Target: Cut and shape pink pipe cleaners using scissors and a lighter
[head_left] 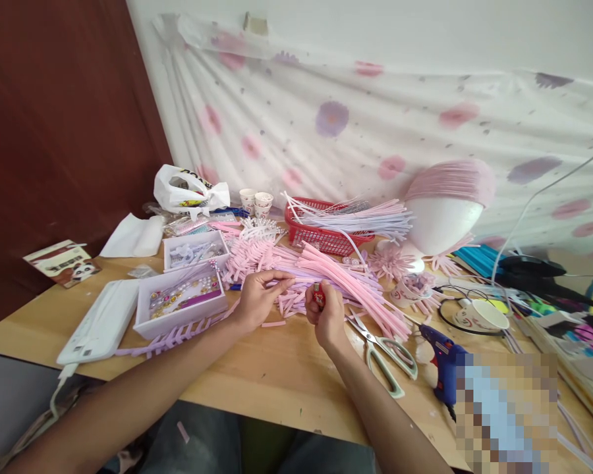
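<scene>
My right hand (329, 315) is closed around a small red lighter (319, 296), its top pointing up and away from me. To its left, my left hand (259, 299) pinches with thumb and fingertips. Whatever lies in that pinch is too small to make out against the pink and lilac strips behind. Just beyond both hands is a pile of fuzzy pipe cleaners, with long pink stems (356, 283) on top and lilac stems (370, 284) beneath. A bunch of short pink curled pieces (252, 260) lies behind my left hand. Scissors (383, 352) lie partly open beside my right forearm.
A blue glue gun (445, 362) stands at right. A red basket (321, 238) of stems and a capped white head form (442, 224) are at the back. White boxes (180, 322) of beads and a white power bank (101, 322) with a cable lie left.
</scene>
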Available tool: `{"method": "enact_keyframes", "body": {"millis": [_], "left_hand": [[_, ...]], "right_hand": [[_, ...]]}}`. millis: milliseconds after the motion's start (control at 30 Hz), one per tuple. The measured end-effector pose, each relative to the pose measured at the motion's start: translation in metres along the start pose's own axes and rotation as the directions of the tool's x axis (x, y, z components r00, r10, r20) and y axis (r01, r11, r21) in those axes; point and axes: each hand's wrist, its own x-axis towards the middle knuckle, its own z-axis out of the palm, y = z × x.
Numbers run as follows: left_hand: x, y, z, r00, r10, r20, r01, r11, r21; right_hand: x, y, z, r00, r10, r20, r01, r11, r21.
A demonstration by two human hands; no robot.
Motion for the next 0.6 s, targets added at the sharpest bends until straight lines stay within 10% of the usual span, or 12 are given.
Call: {"method": "enact_keyframes", "body": {"millis": [333,600], "left_hand": [[0.0,-0.002,-0.001,1.0,0.003,0.006,-0.003,1.0,-0.004],[0.001,0.001,-0.001,0.999,-0.043,0.006,0.043,0.999,-0.005]], "right_hand": [[0.002,0.001,-0.001,0.998,0.056,-0.008,-0.054,0.993,0.105],[0.007,-0.003,-0.01,0.961,-0.247,-0.128,0.251,0.968,0.022]]}}
